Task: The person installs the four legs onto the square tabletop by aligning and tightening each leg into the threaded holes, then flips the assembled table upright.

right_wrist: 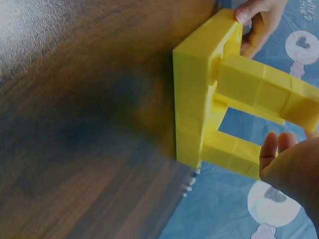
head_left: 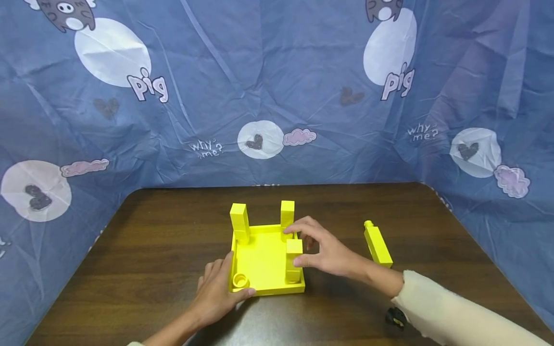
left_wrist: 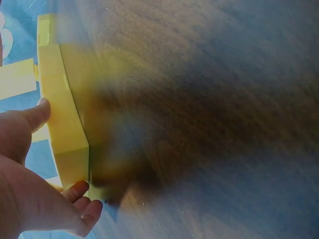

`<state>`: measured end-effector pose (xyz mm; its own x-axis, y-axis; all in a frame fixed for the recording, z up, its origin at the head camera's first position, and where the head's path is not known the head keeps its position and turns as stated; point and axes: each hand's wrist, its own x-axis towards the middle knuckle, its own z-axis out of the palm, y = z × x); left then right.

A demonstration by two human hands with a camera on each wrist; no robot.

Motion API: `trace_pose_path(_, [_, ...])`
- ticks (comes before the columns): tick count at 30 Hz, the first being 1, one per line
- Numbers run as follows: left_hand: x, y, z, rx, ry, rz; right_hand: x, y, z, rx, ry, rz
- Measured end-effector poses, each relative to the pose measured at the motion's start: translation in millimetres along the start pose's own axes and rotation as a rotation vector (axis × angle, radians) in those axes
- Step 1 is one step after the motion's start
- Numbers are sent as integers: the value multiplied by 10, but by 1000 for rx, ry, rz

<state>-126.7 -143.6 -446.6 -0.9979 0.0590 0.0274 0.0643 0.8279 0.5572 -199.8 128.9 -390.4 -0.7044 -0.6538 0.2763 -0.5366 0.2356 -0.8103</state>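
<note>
A yellow upturned toy table point(head_left: 261, 262) lies on the wooden surface, its raised rim facing up. Three blocky legs stand in its corners: a back left leg point(head_left: 239, 221), a back right leg point(head_left: 287, 214) and a front right leg point(head_left: 294, 257). At the front left corner an empty round socket point(head_left: 240, 280) shows. My left hand point(head_left: 216, 290) grips that corner, thumb along the front wall point(left_wrist: 67, 117) and fingers at the left side. Beside the front right leg is my right hand point(head_left: 324, 247), thumb at the leg and fingers spread apart near the back right leg.
To the right, a loose yellow leg point(head_left: 378, 245) with a round peg lies on the brown table point(head_left: 173, 211). A small black object point(head_left: 396, 317) sits close to the right sleeve point(head_left: 437, 302). Blue printed cloth point(head_left: 259, 96) hangs behind and at both sides.
</note>
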Motion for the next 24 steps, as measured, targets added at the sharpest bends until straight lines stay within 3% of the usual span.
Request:
trace_pose_path(10, [3, 1, 8, -5, 1, -1, 3, -32, -101, -17, -71, 8])
trace_pose_path(24, [15, 2, 13, -3, 3, -4, 23, -10, 26, -41, 62, 95])
